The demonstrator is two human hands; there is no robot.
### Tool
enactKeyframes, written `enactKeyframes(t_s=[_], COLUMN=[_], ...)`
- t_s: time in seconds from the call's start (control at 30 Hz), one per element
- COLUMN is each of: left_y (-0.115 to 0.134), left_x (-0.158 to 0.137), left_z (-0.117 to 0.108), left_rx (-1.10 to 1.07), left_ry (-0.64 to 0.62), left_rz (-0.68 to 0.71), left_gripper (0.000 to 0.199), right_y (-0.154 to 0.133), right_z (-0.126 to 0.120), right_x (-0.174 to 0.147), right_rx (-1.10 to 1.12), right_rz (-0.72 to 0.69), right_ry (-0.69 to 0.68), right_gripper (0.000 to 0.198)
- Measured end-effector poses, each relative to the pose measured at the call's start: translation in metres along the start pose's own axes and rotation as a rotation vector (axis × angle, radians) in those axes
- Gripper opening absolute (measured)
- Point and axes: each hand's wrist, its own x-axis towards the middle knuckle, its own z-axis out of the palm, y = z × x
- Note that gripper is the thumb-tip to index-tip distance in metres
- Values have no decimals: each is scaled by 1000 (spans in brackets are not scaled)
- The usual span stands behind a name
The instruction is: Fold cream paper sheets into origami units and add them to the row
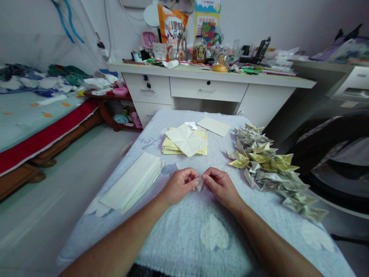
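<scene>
Between my two hands is a small folded piece of paper (199, 184), pale and partly hidden by the fingers. My left hand (182, 185) pinches it from the left, thumb against fingertips. On the other side, my right hand (220, 186) grips its upper right part with thumb and forefinger. Just beyond the hands, a creased white square sheet (186, 139) lies on top of a stack of yellow paper (170, 148). A pile of long white paper (134, 182) rests left of my left hand. Folded paper boats (268, 165), grey and yellow, are heaped to the right.
A blue patterned cloth (184, 234) covers the table. Near its far edge lies a cream rectangular sheet (213, 126). Behind stands a white desk (207, 90) crowded with a jar (199, 50) and an orange bag (172, 30). A washing machine (346, 154) is at right, a bed (37, 123) at left.
</scene>
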Motion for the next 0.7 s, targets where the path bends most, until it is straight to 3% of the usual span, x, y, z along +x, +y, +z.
enactKeyframes(t_s=[0.13, 0.33, 0.7], left_y=[1, 4, 5], left_x=[0, 0, 0], left_z=[1, 1, 0], left_rx=[10, -76, -113], left_ry=[-17, -64, -83], left_rz=[-9, -84, -109], left_gripper=[13, 17, 24], right_y=[-2, -3, 0], right_z=[0, -3, 1], right_x=[0, -3, 0], right_rx=[-24, 90, 83], right_rz=[-1, 33, 44], right_ry=[10, -87, -22], right_gripper=[29, 29, 27])
